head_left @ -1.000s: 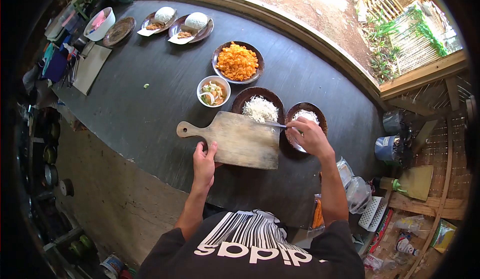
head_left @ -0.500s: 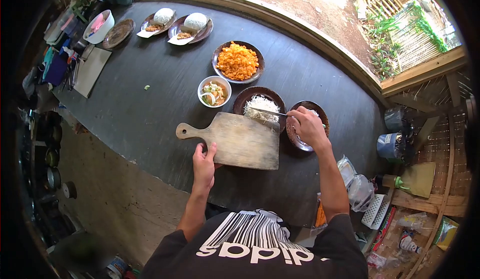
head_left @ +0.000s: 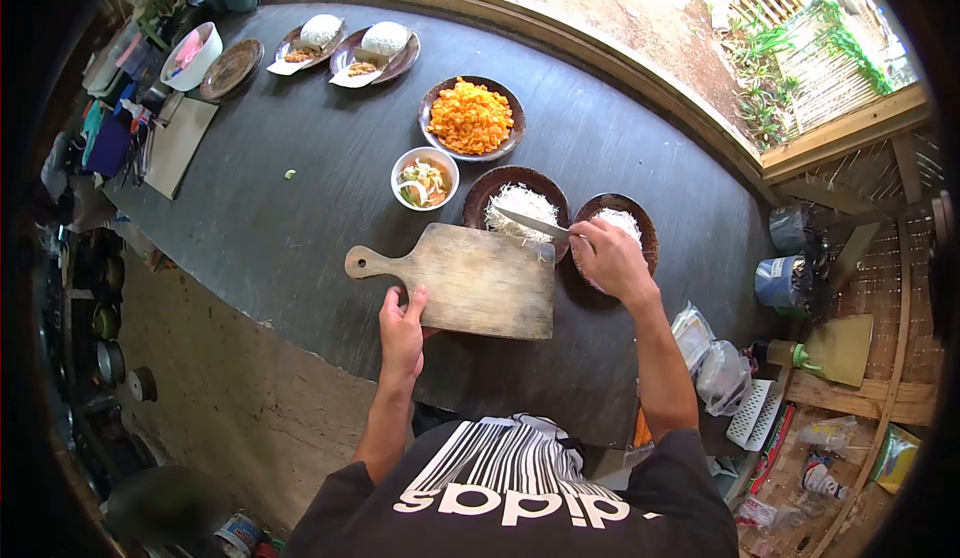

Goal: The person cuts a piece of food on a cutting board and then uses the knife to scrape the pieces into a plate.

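My left hand (head_left: 402,330) grips the lower left edge of a wooden cutting board (head_left: 480,280), thumb on top, other fingers partly hidden under it. The board's upper edge overlaps the near rim of a brown plate (head_left: 477,198) that holds white shreds (head_left: 522,208). In my right hand (head_left: 612,256) is a knife (head_left: 533,221), its blade pointing left over the shreds. Partly behind that hand sits another brown dish with white food (head_left: 620,221). A white bowl of mixed vegetables (head_left: 425,179) and a plate of orange pieces (head_left: 471,118) are beyond the board.
Two plates with white rice mounds (head_left: 386,38) stand far left, beside a bare brown plate (head_left: 232,69) and a white container (head_left: 194,58). Plastic bags (head_left: 722,376) and a white grater (head_left: 752,414) lie at right. A wooden ledge (head_left: 640,88) borders the dark table (head_left: 330,178).
The knife blade has tilted, with its tip now higher over the shreds. My right hand has shifted slightly. The view has moved a little, and the board remains in my left hand.
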Demonstrator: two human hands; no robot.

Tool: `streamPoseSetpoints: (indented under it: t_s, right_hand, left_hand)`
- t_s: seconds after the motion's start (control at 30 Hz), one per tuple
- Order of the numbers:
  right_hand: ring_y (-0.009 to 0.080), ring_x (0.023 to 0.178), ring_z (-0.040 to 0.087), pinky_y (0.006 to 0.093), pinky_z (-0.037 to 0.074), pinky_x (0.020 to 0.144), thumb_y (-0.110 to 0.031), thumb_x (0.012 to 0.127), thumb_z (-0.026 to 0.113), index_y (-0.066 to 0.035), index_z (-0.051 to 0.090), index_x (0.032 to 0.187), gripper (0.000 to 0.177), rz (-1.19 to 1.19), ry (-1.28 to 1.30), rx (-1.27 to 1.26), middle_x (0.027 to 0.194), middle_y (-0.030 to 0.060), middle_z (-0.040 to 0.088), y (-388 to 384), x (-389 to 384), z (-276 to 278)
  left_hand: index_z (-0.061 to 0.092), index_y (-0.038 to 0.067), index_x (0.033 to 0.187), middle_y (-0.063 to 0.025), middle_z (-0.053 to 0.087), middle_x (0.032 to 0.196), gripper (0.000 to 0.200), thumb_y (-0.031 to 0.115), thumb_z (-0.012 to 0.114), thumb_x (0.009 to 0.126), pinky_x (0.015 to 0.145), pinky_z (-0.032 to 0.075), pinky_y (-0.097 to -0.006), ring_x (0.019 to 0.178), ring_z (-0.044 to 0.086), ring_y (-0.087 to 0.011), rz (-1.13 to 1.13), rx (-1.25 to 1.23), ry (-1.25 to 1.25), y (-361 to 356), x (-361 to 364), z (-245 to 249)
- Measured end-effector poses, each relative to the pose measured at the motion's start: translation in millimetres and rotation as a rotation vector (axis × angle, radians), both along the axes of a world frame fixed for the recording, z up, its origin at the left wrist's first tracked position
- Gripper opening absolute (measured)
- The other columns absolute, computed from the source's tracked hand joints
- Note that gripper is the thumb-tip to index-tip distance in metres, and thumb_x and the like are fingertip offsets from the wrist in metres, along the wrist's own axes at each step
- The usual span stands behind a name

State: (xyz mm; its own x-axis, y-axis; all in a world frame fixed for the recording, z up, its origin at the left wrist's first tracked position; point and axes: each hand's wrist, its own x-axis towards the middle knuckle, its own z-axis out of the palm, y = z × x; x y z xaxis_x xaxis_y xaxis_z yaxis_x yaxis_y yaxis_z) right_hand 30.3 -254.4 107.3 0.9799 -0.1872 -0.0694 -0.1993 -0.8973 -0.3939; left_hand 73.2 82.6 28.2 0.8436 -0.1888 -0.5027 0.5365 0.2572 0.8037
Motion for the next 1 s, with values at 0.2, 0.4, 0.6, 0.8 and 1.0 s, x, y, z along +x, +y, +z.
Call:
streamPoseSetpoints:
  t_s: [0.2,0.4,0.6,0.8,1.0]
  right_hand:
    - [0.0399,0.100,0.072,0.0471,0.057,0.089,-0.017,0.103,0.072,-0.003,0.079,0.112,0.019,0.258,0.108,0.225,0.102,0.0178,0.076,-37,-22,5]
    - [0.0394,0.103,0.072,0.0486,0.056,0.091,-0.022,0.102,0.072,-0.005,0.079,0.114,0.022,0.181,0.116,0.140,0.107,0.0174,0.077,-42,-25,-11]
    - [0.0413,0.102,0.072,0.0506,0.056,0.091,-0.024,0.103,0.072,-0.005,0.079,0.113,0.022,0.078,-0.025,0.098,0.107,0.0190,0.075,-29,-18,-5]
    - [0.0409,0.103,0.072,0.0512,0.056,0.092,-0.023,0.103,0.070,-0.005,0.078,0.113,0.021,0.115,0.083,0.084,0.106,0.0182,0.075,-19,-16,-7]
    - [0.0426,0.105,0.072,0.0517,0.055,0.094,-0.027,0.102,0.072,-0.006,0.078,0.114,0.025,0.151,0.053,0.149,0.108,0.0183,0.076,-19,-21,-5]
  left_hand:
    - [0.054,-0.002,0.136,-0.0146,0.075,0.120,0.038,0.025,0.065,0.111,0.078,0.071,-0.0377,0.101,0.078,-0.0200,0.000,-0.008,-0.020,7,0,-13]
    - [0.052,-0.002,0.137,-0.0164,0.077,0.112,0.042,0.027,0.068,0.111,0.074,0.067,-0.0365,0.093,0.077,-0.0181,0.023,0.031,0.011,7,-2,-5]
    - [0.054,-0.003,0.135,-0.0170,0.077,0.114,0.039,0.025,0.067,0.111,0.076,0.067,-0.0374,0.095,0.077,-0.0188,0.049,0.015,0.008,11,-2,0]
    - [0.054,-0.003,0.136,-0.0180,0.077,0.115,0.037,0.023,0.066,0.112,0.078,0.068,-0.0381,0.096,0.077,-0.0190,0.056,-0.014,-0.035,11,-1,-7]
    - [0.054,-0.002,0.137,-0.0185,0.077,0.117,0.041,0.025,0.069,0.110,0.085,0.068,-0.0384,0.101,0.077,-0.0208,0.010,-0.005,0.005,15,-1,3]
